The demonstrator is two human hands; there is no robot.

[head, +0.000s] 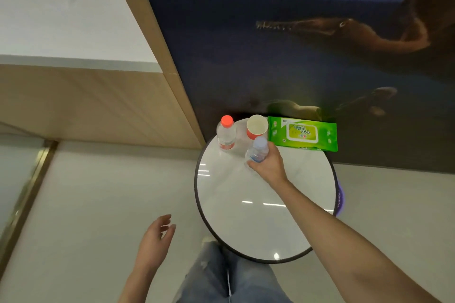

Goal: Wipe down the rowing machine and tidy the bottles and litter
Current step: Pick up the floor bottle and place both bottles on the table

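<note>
A round white table (246, 204) with a dark rim stands in front of me. At its far edge my right hand (269, 165) is shut on a small clear bottle with a pale blue cap (258, 149), upright on or just above the tabletop. A red-capped clear bottle (226, 133) stands upright to its left. Behind them sits a red paper cup (256, 126), empty. A green pack of wet wipes (304, 133) lies at the far right edge. My left hand (155, 241) hangs open over the floor, left of the table, holding nothing.
A wood-panelled counter (98, 101) with a white top stands at the left. Behind the table a dark blue wall mural (295, 56) reaches the floor. Something purple (341, 198) peeks out under the table's right rim. My jeans-clad legs (221, 278) are below. Pale glossy floor surrounds the table.
</note>
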